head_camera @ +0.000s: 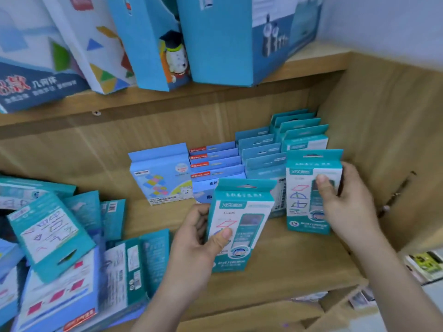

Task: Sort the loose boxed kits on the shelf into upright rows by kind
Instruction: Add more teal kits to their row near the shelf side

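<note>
Your wooden shelf [287, 271] holds loose kits [60, 248] heaped at left and upright rows [263, 149] at back. Your left hand [199, 236] pinches a teal kit [239, 224] mid-shelf, thumb on its front. Your right hand [345, 202] curls its fingers round a second kit [304, 195], upright, fronting the rightmost row.

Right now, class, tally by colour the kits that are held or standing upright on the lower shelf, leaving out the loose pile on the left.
Teal kits held: 2, one in the left hand, one in the right hand
Teal kits standing in rows: 8
Light-blue kits standing: 5
Total: 15
</note>
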Tool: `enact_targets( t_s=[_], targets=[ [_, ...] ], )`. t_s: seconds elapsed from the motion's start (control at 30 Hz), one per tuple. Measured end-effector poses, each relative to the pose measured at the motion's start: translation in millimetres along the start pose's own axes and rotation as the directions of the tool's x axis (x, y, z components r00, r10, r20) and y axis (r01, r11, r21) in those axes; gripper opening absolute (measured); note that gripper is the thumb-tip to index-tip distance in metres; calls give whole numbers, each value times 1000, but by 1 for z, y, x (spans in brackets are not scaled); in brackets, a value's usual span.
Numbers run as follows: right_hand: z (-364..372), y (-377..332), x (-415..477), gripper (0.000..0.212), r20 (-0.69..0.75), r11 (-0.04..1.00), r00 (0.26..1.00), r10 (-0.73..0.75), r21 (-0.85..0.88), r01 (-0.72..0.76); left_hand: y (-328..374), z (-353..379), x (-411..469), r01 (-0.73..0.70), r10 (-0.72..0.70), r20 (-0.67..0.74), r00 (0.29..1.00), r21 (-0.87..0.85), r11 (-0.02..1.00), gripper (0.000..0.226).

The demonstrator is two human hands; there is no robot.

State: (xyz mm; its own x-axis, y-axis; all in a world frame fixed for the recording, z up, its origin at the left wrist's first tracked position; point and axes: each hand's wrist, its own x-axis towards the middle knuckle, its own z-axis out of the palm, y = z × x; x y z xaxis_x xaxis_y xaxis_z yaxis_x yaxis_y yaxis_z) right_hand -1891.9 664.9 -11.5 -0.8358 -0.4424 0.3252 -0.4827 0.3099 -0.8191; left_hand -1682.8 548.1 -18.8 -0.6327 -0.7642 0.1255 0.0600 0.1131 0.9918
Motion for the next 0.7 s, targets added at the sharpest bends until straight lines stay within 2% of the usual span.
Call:
enact_targets(
  t_s=[0.17, 0.27, 0.3, 0.33, 0.4, 0.47, 0.57, 0.7],
  targets=[
    [11, 9, 2, 41, -52, 996, 996, -72, -51, 70, -6, 20, 7, 46, -47, 18, 999, 46, 998, 23],
    [12, 7, -9, 65, -53, 996, 998, -37, -81, 33, -10, 33, 15, 56, -59, 36, 998, 73, 996, 23],
    [10, 4, -14, 73, -76, 991, 995, -66, -120, 56, -11, 37, 18, 60, -64, 38, 997, 79, 995, 23],
    [8, 0, -18, 77, -117, 974, 983, -139, -196, 114, -11, 41, 21, 65, -69, 42, 997, 78, 995, 23],
    [1, -8, -19, 74, -172, 882, 915, -366, -378, 282, -12, 47, 26, 73, -77, 49, 996, 69, 995, 24],
    [-4, -13, -9, 66, -80, 787, 874, -479, -481, 387, -14, 49, 29, 70, -73, 43, 996, 60, 996, 24],
    [-2, -13, 7, 71, 147, 717, 910, -389, -572, 398, -15, 48, 29, 75, -76, 34, 997, 40, 996, 23],
    [4, -10, 16, 68, 127, 703, 928, -351, -620, 350, -17, 40, 29, 71, -72, 5, 997, 69, 995, 23]
  ],
)
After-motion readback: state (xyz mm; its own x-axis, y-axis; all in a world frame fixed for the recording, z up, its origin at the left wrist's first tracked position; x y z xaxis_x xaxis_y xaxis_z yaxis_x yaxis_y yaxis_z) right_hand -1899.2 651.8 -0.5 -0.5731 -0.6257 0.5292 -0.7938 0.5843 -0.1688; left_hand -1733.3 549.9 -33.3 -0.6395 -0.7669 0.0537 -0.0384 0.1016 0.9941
